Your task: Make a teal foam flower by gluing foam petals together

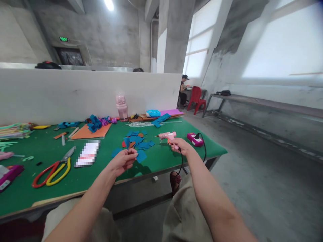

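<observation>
My left hand [123, 161] is closed in a pinch on a small blue felt piece [140, 156], held just above the green table [101, 168]. My right hand [182, 146] grips the handle of a pink glue gun [167, 136], its nozzle pointing left toward a heap of blue felt cutouts [138, 141]. The gun's black cord hangs down over the table's front edge. Both forearms reach out from my lap.
Red and yellow scissors [54, 168] lie at the left, next to a blurred white card [87, 154]. An orange sheet [91, 131], blue and purple felt flowers [97, 122], a pink bottle [121, 106] and a magenta box [194, 139] are on the table. A white partition stands behind. A person sits by a red chair [196, 98].
</observation>
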`<state>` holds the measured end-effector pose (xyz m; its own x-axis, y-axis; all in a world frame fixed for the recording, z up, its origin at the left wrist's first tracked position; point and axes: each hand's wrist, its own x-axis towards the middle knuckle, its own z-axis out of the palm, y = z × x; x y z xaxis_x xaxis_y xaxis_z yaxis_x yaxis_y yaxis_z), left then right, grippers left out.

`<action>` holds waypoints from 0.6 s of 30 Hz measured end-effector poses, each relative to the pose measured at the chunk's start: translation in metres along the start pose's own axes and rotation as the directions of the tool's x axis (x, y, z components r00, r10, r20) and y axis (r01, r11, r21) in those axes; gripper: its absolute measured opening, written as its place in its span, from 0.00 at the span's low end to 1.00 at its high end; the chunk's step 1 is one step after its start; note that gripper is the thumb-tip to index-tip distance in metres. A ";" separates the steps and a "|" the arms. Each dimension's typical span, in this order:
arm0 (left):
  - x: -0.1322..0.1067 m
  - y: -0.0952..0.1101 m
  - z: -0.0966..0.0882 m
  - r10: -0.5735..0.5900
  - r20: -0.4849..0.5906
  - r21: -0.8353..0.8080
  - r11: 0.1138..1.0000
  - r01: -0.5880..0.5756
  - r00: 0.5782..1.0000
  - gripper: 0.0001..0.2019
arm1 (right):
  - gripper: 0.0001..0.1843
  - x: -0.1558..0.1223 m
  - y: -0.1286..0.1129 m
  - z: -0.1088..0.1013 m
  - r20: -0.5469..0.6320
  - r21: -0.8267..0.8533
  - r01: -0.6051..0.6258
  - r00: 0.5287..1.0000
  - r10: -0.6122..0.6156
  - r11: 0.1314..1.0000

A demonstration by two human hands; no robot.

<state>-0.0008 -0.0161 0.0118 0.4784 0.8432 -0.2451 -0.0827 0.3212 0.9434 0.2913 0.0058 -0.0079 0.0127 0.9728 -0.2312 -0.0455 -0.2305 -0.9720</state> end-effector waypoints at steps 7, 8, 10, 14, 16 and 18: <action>-0.005 -0.003 -0.001 0.032 -0.041 0.102 0.994 -0.028 0.999 0.17 | 0.08 0.008 0.010 -0.006 -0.141 -0.232 0.009 0.989 -0.042 0.973; -0.005 -0.002 -0.002 0.047 -0.052 0.126 0.991 -0.040 0.998 0.17 | 0.09 0.007 0.010 -0.007 -0.148 -0.334 0.050 0.983 -0.105 0.941; -0.006 0.000 -0.004 0.075 -0.069 0.173 0.983 -0.062 0.995 0.18 | 0.13 0.004 0.008 -0.010 -0.179 -0.586 0.080 0.958 -0.225 0.807; -0.007 0.004 -0.004 0.121 -0.095 0.231 0.968 -0.096 0.988 0.17 | 0.15 -0.001 0.003 -0.011 -0.323 -0.776 -0.082 0.903 -0.282 0.625; -0.008 0.005 -0.001 0.158 -0.121 0.271 0.955 -0.121 0.980 0.16 | 0.15 -0.007 0.001 -0.001 -0.339 -0.776 -0.068 0.883 -0.324 0.627; -0.007 0.004 0.003 0.202 -0.141 0.331 0.932 -0.146 0.969 0.15 | 0.17 -0.018 0.000 0.019 -0.262 -0.740 0.078 0.881 -0.394 0.667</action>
<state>-0.0021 -0.0219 0.0182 0.3240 0.9428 -0.0787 0.1429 0.0334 0.9892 0.2725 -0.0110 -0.0036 0.2907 0.9418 0.1686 0.7103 -0.0944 -0.6976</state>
